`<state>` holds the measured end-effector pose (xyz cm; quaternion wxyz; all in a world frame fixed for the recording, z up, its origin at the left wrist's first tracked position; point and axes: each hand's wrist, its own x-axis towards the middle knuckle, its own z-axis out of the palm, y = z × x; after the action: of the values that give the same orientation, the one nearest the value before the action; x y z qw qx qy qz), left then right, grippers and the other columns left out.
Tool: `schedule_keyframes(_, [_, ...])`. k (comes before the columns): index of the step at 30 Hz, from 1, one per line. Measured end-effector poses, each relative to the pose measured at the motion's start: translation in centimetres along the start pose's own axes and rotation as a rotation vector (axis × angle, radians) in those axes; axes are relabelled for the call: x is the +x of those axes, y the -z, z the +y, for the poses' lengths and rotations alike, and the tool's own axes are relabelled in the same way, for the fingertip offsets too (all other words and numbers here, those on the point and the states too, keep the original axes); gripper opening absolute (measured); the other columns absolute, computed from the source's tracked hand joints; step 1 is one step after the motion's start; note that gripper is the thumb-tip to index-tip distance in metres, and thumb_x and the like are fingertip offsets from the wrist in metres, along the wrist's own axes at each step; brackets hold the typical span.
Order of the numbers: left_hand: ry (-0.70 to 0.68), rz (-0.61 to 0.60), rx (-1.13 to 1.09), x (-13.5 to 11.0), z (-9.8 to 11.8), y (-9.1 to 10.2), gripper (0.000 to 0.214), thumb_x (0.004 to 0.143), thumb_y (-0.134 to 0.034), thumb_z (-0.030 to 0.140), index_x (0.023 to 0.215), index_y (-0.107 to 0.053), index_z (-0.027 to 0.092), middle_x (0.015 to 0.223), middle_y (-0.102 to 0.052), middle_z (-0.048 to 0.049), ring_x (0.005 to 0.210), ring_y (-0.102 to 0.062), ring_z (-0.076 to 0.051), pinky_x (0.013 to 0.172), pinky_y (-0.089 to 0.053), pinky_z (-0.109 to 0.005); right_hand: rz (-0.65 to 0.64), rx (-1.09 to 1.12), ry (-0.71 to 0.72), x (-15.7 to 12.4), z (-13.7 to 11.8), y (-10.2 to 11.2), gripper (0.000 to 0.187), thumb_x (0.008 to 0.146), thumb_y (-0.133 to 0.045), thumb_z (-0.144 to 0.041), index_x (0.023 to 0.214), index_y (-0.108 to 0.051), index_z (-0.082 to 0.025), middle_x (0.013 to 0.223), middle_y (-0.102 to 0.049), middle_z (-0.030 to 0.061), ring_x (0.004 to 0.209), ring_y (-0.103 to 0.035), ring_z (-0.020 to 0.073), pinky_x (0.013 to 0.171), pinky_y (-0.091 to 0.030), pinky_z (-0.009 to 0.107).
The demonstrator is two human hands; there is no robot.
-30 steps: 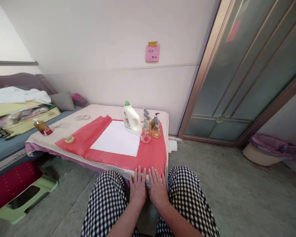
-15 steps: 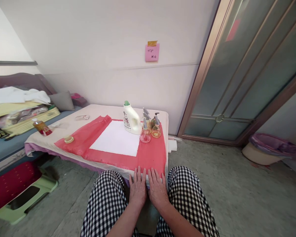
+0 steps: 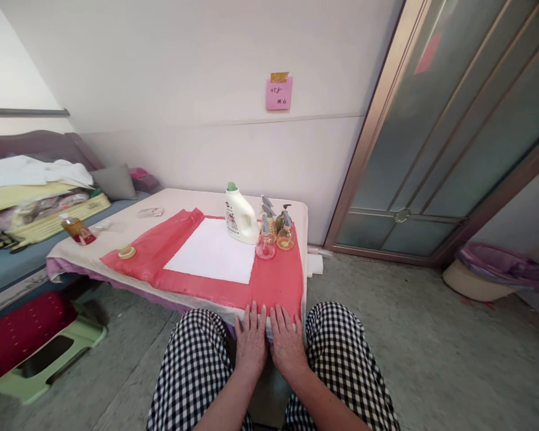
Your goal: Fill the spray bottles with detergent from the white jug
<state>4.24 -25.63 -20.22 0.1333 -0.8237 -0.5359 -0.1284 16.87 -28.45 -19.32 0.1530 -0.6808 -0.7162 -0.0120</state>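
Note:
My left hand [image 3: 251, 338] lies flat at the table's front edge, fingers stretched out, touching the red plastic sheet [image 3: 206, 292]. Beside it my right hand [image 3: 288, 340] rests the same way, palm down and holding nothing. On the sheet lies a white square [image 3: 211, 251] with a jagged edge. A cream jug with a green cap [image 3: 241, 218] stands at its back right corner. Close to the jug is a cluster of several pump bottles, among them a clear pinkish one [image 3: 265, 246] and a yellowish one [image 3: 285, 238].
A roll of tape [image 3: 126, 252] sits on the sheet's left part. Farther left are a bottle of amber liquid [image 3: 77, 230] and a small clear packet [image 3: 150, 212]. A green stool with a red cover [image 3: 67, 344] stands left; a lined bin [image 3: 478, 281] stands right.
The whole view has shifted very slightly. Both hands and the things on the table stay where they were.

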Motion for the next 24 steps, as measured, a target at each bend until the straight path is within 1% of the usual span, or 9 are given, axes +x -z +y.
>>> schedule_keyframes(5, [0.002,-0.003,0.006,0.0,0.02,-0.16,0.065,0.086,-0.038,0.012,0.149,-0.028,0.028,0.156,-0.025,-0.009,0.142,-0.022,-0.029,0.108,-0.025,-0.059,0.006,0.029,-0.015,0.0,-0.18,0.28,0.061,0.084,-0.043,-0.023,0.145,-0.035,-0.016,0.151,-0.033,0.0101,0.139,-0.029,0.0271,0.112,-0.01,0.053])
schedule_keyframes(9, [-0.002,-0.005,0.014,0.03,0.09,-0.24,0.067,0.087,-0.04,0.013,0.149,-0.024,0.032,0.156,-0.026,-0.0098,0.142,-0.024,-0.029,0.107,-0.026,-0.06,0.027,0.055,-0.044,-0.07,-0.32,0.59,0.067,0.081,-0.046,-0.024,0.146,-0.033,-0.017,0.151,-0.033,0.0072,0.139,-0.029,0.0244,0.114,-0.008,0.049])
schedule_keyframes(14, [-0.005,-0.014,0.019,0.05,0.18,-0.12,0.07,0.087,-0.044,0.017,0.15,-0.019,0.036,0.155,-0.028,-0.0108,0.141,-0.027,-0.031,0.105,-0.027,-0.061,0.046,0.08,-0.06,-0.06,-0.33,0.78,0.073,0.074,-0.047,-0.019,0.146,-0.034,-0.022,0.151,-0.035,0.0047,0.139,-0.03,0.0229,0.114,-0.008,0.047])
schedule_keyframes(24, [-0.011,-0.02,0.001,0.06,0.2,0.28,0.072,0.088,-0.048,0.016,0.149,-0.018,0.038,0.155,-0.029,-0.0121,0.141,-0.027,-0.031,0.106,-0.027,-0.06,0.06,0.113,-0.073,0.02,-0.44,0.84,0.07,0.074,-0.047,-0.018,0.143,-0.038,-0.022,0.149,-0.038,0.006,0.138,-0.031,0.0228,0.114,-0.009,0.047])
